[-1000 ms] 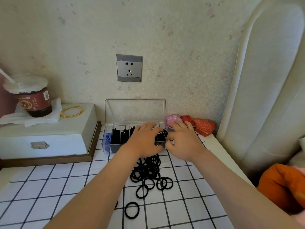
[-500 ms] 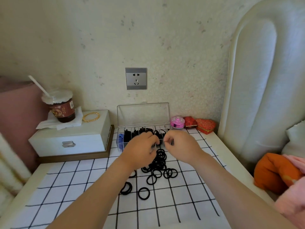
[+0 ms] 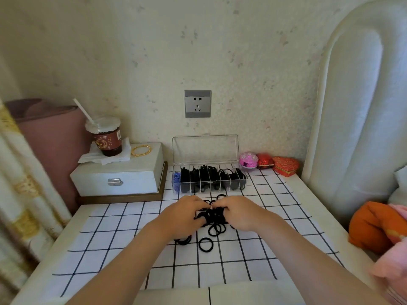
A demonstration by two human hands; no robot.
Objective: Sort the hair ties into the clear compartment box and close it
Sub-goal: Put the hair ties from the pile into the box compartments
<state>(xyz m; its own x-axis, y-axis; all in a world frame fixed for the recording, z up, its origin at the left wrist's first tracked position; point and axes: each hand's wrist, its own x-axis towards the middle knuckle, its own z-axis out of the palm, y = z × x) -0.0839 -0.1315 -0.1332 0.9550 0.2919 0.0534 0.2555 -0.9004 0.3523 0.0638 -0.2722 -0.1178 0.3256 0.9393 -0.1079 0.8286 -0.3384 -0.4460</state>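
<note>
Gripping the heap of round black hair ties (image 3: 211, 217) on the checked cloth (image 3: 110, 245), left hand (image 3: 182, 216) and right hand (image 3: 239, 214) sit near the open clear compartment box (image 3: 206, 149) beside a white latched case (image 3: 123, 176).

Single wide-angle view from the wearer's head, looking forward and down over the checked tabletop (image 3: 99, 238) toward the wall (image 3: 154, 51). Close enough for both forearms to fill the lower frame, left hand (image 3: 182, 216) and right hand (image 3: 240, 214) meeting at centre; headboard (image 3: 352, 106) bending along the right edge.
</note>
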